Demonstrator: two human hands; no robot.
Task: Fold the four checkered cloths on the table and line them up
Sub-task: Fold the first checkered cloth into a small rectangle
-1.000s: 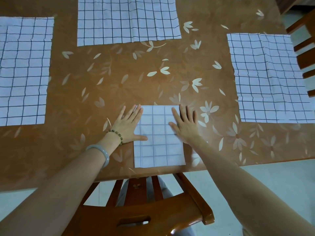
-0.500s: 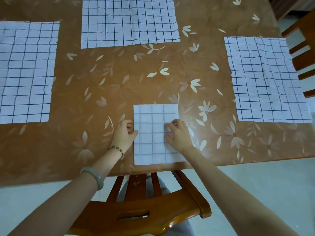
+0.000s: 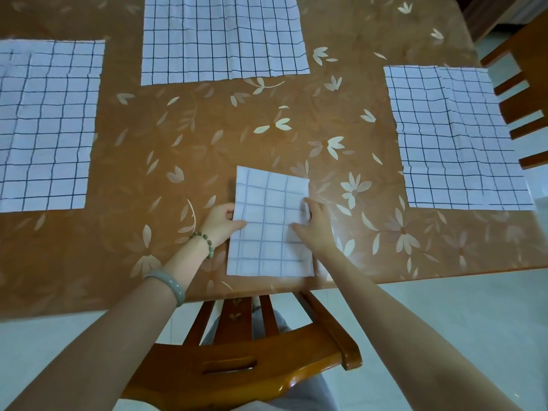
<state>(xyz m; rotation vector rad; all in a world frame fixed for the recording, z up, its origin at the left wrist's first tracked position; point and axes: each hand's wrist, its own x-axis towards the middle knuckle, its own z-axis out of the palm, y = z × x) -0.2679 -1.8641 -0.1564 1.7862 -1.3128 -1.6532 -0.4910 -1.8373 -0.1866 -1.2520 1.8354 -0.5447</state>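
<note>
The folded checkered cloth [image 3: 267,232] lies at the near edge of the table [image 3: 207,137], between both hands. The left hand [image 3: 219,222] pinches its left edge, thumb on top. The right hand [image 3: 317,226], slightly blurred, grips its right edge. Three unfolded cloths [image 3: 222,37] lie spread around it.

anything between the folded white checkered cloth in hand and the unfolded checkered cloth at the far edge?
No. Head view shows only bare brown flower-patterned tabletop between the folded white checkered cloth and the far unfolded checkered cloth.
</note>
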